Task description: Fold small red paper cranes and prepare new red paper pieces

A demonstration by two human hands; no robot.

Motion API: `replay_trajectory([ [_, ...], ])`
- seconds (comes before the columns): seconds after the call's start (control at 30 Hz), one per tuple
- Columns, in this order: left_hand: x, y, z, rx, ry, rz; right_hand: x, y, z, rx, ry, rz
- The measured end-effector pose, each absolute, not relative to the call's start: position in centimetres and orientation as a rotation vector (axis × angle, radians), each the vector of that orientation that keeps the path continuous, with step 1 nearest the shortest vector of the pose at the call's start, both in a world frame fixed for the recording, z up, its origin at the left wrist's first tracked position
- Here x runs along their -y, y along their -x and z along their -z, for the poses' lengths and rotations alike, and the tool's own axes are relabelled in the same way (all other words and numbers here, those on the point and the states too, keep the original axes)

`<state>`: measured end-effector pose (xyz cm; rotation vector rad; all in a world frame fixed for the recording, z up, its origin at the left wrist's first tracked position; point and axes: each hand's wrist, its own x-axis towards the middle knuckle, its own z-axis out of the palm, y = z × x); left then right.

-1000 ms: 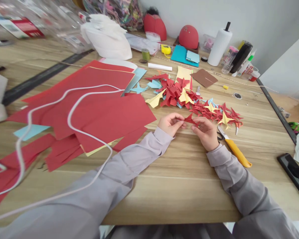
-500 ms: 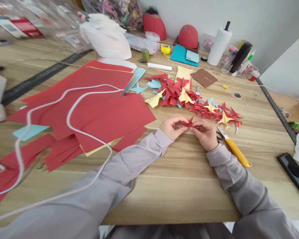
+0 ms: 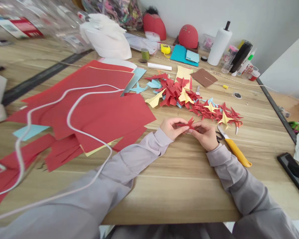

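Observation:
Between my two hands is a small folded red paper star [image 3: 190, 123], its points sticking up and out sideways. My left hand [image 3: 173, 128] pinches it from the left, thumb in front and fingers behind. From the right, my right hand [image 3: 204, 133] grips its other side the same way; part of the star is hidden by the fingers. Just beyond the hands lies a heap of folded red paper pieces [image 3: 173, 93], mixed with pale yellow and light blue ones. A looser row of small red stars [image 3: 206, 111] runs to its right.
Large red paper sheets [image 3: 109, 113] cover the left, crossed by a white cable [image 3: 72, 109]. A yellow-handled cutter [image 3: 236, 152] and scissors [image 3: 220, 134] lie by my right wrist. A black phone [image 3: 294, 174] rests at the right edge. A white bottle [image 3: 219, 46] stands at the back.
The red star has turned slightly between my fingers, and my fingertips have shifted a little on it. Everything else on the table stays where it was.

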<state>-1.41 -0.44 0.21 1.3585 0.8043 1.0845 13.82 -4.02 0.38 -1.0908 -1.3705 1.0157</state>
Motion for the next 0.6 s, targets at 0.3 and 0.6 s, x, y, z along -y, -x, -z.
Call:
replay_trajectory([
  [0.3, 0.29, 1.32, 0.26, -0.7, -1.24, -0.982, 4.0, -14.04, -0.84, 1.218, 0.996, -1.265],
  [0.6, 0.66, 1.44, -0.69, -0.678, -1.159, -0.96, 4.39, -13.63, -1.26, 1.166, 0.999, -1.309],
])
